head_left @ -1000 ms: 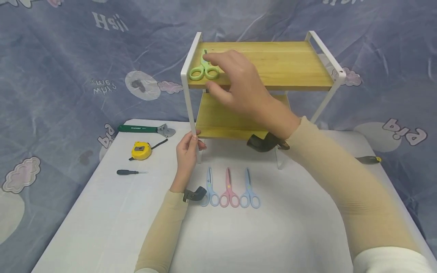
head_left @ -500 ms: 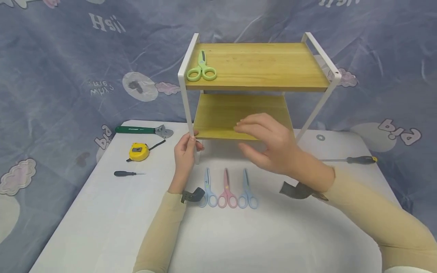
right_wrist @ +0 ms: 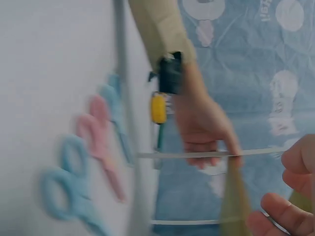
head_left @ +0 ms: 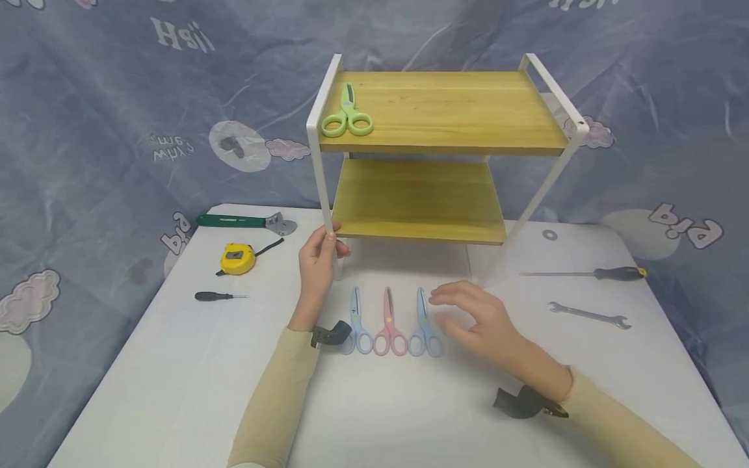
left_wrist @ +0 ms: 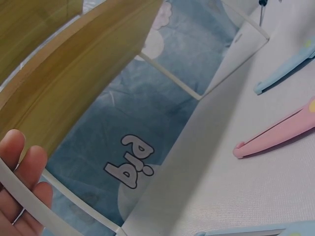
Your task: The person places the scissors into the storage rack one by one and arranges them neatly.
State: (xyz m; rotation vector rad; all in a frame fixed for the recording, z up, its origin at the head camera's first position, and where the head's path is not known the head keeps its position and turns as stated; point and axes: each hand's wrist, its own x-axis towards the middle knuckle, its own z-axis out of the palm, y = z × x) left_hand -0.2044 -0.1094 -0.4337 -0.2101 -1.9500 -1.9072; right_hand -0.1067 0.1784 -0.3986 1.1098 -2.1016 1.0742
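My left hand (head_left: 316, 268) grips the front left leg (head_left: 322, 185) of a two-tier shelf with wooden boards (head_left: 445, 110) and a white frame. In the left wrist view its fingers (left_wrist: 32, 164) curl behind that white bar. Green scissors (head_left: 348, 112) lie at the left end of the top board. In front of the shelf, light blue scissors (head_left: 356, 318), pink scissors (head_left: 389, 320) and a second light blue pair (head_left: 422, 317) lie in a row, blades away from me. My right hand (head_left: 486, 325), fingers apart and holding nothing, hovers just right of that second blue pair.
On the left of the table lie a green-handled adjustable wrench (head_left: 231, 221), a yellow tape measure (head_left: 238, 259) and a small screwdriver (head_left: 215, 296). Over on the right are a long screwdriver (head_left: 617, 273), an open-end wrench (head_left: 588, 316) and a washer (head_left: 549, 234).
My right hand has come down from over the green scissors on the top board to beside the right blue pair. The left hand keeps its grip on the shelf leg.
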